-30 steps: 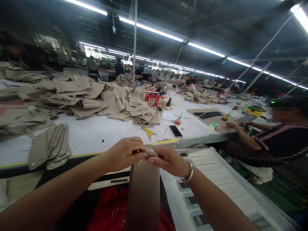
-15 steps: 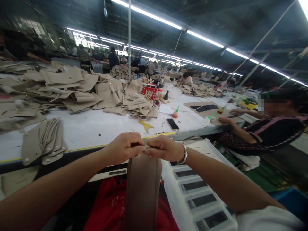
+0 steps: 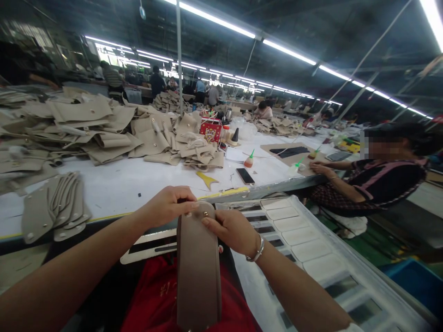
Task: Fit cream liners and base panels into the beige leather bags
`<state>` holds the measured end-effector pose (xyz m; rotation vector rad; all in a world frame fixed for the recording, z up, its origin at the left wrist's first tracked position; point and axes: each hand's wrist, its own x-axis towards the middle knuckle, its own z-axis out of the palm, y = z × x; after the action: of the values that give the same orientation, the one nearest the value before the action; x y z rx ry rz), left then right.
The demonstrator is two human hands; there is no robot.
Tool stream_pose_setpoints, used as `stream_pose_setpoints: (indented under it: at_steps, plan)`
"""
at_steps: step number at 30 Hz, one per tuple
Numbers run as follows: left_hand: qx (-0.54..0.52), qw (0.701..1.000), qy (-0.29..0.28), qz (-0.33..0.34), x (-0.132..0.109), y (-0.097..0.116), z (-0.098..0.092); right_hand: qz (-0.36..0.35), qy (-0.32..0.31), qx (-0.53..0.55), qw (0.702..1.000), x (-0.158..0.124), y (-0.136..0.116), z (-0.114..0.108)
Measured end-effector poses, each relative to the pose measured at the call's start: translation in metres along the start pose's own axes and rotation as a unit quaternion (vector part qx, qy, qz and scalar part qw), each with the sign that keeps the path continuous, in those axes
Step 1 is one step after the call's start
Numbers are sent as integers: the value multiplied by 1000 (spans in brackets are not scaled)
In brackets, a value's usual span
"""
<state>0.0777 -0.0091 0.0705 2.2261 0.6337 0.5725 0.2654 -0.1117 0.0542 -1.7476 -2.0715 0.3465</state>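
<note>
Three green-tipped bottles [image 3: 248, 162], one red box [image 3: 210, 131]

1 phone [image 3: 245, 175] near a yellow piece [image 3: 205, 178]; 1 red box [image 3: 210, 131] farther back

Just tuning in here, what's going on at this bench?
A person holds a long taupe piece over red cloth at their lap. The right hand grips its upper right edge, thumb on the face near a shiny metal stud; the left hand touches the upper left edge. On the white table ahead are a fanned stack, a larger heap and a phone. A co-worker sits to the right.
</note>
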Motion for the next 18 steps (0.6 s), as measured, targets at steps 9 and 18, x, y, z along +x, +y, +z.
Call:
stream_pose_setpoints:
  at_steps: [9,18]
  plan:
    - [-52,998,14,-35,0,-8,6,16,-41,369,928,10,15,38]
    - [47,988,75,-126,-39,-25,41,49,-52,465,882,21,34,46]
